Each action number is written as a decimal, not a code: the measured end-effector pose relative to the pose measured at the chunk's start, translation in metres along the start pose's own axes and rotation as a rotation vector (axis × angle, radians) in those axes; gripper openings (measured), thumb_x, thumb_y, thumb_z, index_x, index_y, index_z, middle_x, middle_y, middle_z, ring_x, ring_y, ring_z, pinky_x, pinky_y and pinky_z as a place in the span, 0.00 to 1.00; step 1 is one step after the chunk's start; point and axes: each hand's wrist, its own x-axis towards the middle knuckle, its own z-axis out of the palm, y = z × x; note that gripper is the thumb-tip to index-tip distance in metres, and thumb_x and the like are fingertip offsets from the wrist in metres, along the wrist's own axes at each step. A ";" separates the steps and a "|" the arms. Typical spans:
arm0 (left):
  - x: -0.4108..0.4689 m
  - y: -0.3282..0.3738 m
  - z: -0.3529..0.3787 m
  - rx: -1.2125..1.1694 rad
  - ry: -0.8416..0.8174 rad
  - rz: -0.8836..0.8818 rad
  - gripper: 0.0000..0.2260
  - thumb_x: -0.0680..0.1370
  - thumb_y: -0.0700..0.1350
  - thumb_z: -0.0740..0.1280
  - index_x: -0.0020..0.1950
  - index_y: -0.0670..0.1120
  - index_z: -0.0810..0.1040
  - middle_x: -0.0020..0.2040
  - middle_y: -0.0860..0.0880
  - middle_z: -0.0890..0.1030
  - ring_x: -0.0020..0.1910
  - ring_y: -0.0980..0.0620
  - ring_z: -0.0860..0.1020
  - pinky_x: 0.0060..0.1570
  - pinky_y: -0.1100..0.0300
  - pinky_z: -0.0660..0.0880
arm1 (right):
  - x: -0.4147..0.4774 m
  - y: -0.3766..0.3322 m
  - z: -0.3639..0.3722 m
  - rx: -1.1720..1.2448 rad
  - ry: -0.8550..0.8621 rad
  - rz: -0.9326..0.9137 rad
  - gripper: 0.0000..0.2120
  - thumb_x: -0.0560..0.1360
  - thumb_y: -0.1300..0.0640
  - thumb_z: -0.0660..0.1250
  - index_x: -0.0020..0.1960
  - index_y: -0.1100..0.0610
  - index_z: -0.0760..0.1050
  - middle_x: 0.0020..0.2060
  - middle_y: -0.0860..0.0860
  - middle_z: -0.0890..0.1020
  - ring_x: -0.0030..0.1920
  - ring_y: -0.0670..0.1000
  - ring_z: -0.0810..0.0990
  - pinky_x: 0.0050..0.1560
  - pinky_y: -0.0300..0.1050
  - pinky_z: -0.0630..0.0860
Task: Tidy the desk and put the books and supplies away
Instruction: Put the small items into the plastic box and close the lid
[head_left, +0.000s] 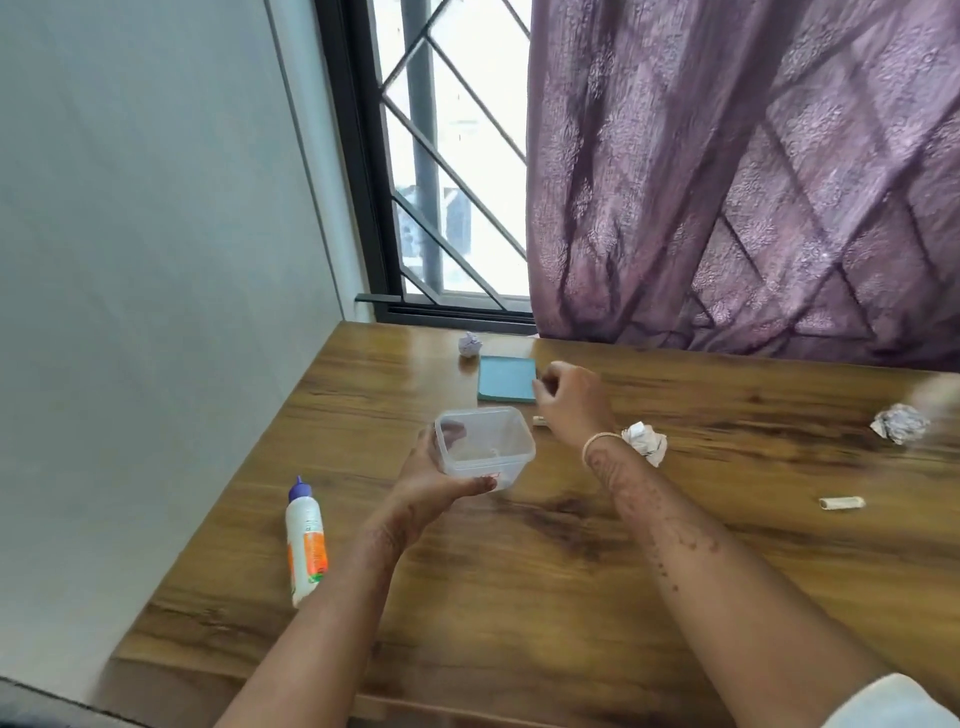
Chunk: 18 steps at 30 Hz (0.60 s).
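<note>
Currently, a clear plastic box is held above the wooden desk by the left hand, whose thumb is pressed along the box's near lower edge while the fingers are wrapped around its far left side, seen dimly through the plastic. The box is open at the top, and whether anything lies in it cannot be told.

The right hand is raised just beyond the box, with its fingers curled loosely together; it is blurred, so whether something small is pinched between them cannot be told. A thin bangle is worn on that wrist. A small pale stick-like item is partly hidden behind the hand.

A blue pad of paper is laid flat on the desk just past the right hand. Three crumpled paper balls are scattered about: one near the window, one just beside the right wrist, and one far to the right. A glue bottle with a purple cap is lying on its side near the left edge of the desk, beside the left forearm. A short pale stick lies well apart to the right. A purple curtain hangs down to the back of the desk.
</note>
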 end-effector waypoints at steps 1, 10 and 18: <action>0.002 -0.002 0.001 -0.008 -0.003 -0.006 0.33 0.63 0.39 0.81 0.64 0.54 0.72 0.61 0.57 0.73 0.59 0.62 0.72 0.58 0.61 0.73 | 0.005 0.012 0.006 -0.033 -0.048 -0.008 0.05 0.76 0.58 0.67 0.46 0.56 0.81 0.45 0.54 0.84 0.48 0.55 0.81 0.45 0.44 0.74; 0.021 -0.012 0.007 -0.043 -0.011 -0.021 0.37 0.60 0.43 0.82 0.65 0.58 0.70 0.68 0.51 0.71 0.60 0.48 0.79 0.58 0.51 0.79 | 0.020 0.061 0.043 -0.329 -0.350 -0.279 0.18 0.78 0.66 0.60 0.63 0.50 0.77 0.54 0.54 0.79 0.57 0.57 0.78 0.53 0.52 0.77; 0.035 -0.013 0.020 -0.010 0.017 -0.049 0.41 0.53 0.53 0.82 0.63 0.60 0.69 0.65 0.52 0.72 0.62 0.52 0.75 0.60 0.55 0.76 | 0.032 0.054 0.026 0.278 -0.217 0.100 0.05 0.72 0.59 0.70 0.48 0.55 0.80 0.44 0.53 0.85 0.43 0.51 0.82 0.48 0.47 0.80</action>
